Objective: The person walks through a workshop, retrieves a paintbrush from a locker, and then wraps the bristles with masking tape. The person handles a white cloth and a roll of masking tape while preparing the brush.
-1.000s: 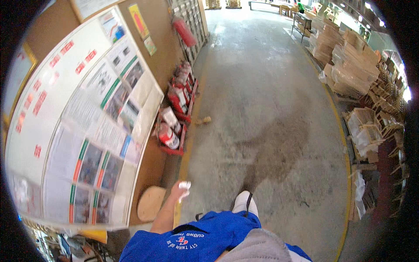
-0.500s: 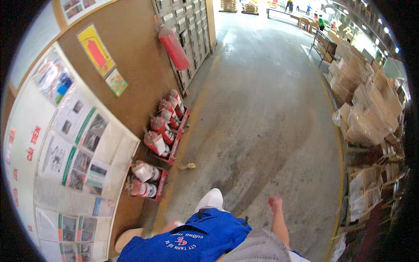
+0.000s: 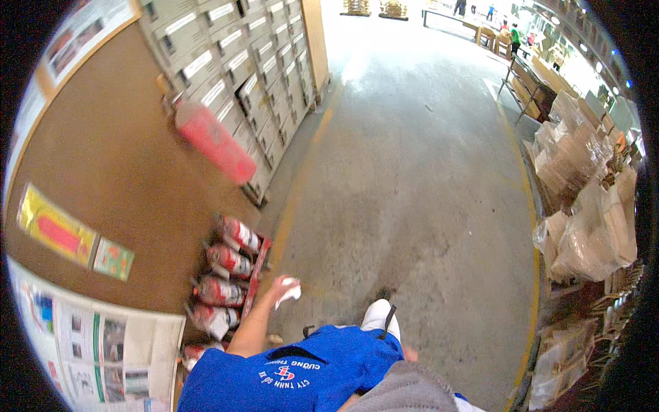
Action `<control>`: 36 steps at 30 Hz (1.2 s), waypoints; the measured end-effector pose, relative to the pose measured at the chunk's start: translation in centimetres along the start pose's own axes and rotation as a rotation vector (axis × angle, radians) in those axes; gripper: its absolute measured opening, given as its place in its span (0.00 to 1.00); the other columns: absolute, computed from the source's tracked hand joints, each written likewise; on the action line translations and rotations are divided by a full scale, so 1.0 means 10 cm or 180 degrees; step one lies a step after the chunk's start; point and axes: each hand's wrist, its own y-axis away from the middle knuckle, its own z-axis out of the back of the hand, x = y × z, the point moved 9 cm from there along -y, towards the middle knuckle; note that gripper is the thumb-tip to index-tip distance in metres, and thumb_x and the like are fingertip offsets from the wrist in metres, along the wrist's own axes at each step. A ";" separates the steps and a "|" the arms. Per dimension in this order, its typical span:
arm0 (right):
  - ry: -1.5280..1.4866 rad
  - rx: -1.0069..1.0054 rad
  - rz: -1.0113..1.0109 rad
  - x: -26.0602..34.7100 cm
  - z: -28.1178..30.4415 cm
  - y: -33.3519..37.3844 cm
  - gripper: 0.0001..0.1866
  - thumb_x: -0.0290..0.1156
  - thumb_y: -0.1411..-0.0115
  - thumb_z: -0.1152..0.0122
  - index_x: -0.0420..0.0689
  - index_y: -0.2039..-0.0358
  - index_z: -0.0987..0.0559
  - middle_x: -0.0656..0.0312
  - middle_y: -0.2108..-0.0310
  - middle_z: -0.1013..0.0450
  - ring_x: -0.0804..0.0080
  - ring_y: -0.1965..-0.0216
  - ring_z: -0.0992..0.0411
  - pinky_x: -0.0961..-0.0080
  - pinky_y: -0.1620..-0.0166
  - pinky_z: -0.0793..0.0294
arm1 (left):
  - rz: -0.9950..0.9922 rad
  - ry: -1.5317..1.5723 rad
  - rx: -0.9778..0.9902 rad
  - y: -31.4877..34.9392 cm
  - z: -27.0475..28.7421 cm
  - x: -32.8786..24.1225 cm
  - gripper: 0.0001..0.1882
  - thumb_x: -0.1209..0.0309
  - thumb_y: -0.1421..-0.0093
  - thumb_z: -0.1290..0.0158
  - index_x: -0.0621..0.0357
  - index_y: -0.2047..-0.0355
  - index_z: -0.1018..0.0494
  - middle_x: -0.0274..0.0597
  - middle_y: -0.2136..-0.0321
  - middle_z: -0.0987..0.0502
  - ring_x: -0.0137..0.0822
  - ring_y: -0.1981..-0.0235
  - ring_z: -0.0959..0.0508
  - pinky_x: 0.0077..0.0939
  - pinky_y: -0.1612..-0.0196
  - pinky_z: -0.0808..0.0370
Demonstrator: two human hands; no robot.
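Note:
My left hand (image 3: pixel 278 287) swings out ahead of the blue apron (image 3: pixel 274 388) I wear, its fingers closed around a small white crumpled piece (image 3: pixel 291 292), paper or cloth; which one I cannot tell. Beside that arm, along the wall, several red fire extinguishers (image 3: pixel 230 261) stand in a red rack (image 3: pixel 258 271). Of my right hand (image 3: pixel 410 353) only a sliver of skin shows at the apron's right edge, so its fingers are hidden. A white shoe (image 3: pixel 382 317) steps forward on the concrete floor below me.
On the left wall hang a red extinguisher (image 3: pixel 214 141) and a notice board (image 3: pixel 147 336); grey lockers (image 3: pixel 237 62) stand beyond. Yellow lines edge the concrete walkway (image 3: pixel 405 172). Plastic-wrapped cardboard stacks (image 3: pixel 596 226) line the right side, with a metal-framed cart (image 3: pixel 528 93) farther on. People work far off.
I have walked forward; lockers and extinguishers have come nearer. My left arm has swung forward into fuller view with the white piece, while my right arm has swung back, mostly out of sight.

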 end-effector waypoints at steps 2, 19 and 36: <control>-0.2139 0.0566 -0.0944 -0.27 -0.23 -0.43 0.16 0.44 0.39 0.42 0.44 0.70 0.17 0.49 0.70 0.20 0.52 0.69 0.21 0.55 0.66 0.22 | -0.0654 -0.0157 -0.0165 -1.30 -0.15 -1.27 0.27 0.57 0.45 0.28 0.62 0.53 0.22 0.44 0.60 0.17 0.34 0.60 0.18 0.32 0.55 0.20; -0.4984 -0.1221 -0.0617 -0.88 8.40 -9.83 0.06 0.30 0.36 0.43 0.44 0.61 0.21 0.59 0.72 0.23 0.66 0.71 0.23 0.67 0.69 0.23 | 0.2469 -0.0553 -0.0143 -5.10 -1.25 -1.78 0.16 0.63 0.49 0.32 0.56 0.62 0.17 0.45 0.63 0.17 0.40 0.60 0.20 0.40 0.56 0.23; -0.3702 0.0992 -0.1924 0.09 9.43 -14.35 0.06 0.35 0.42 0.39 0.46 0.70 0.21 0.58 0.75 0.25 0.63 0.79 0.27 0.64 0.78 0.30 | -0.1856 -0.1202 -0.1526 -15.14 -0.58 -10.42 0.13 0.78 0.54 0.38 0.58 0.67 0.27 0.49 0.50 0.24 0.46 0.45 0.24 0.40 0.40 0.28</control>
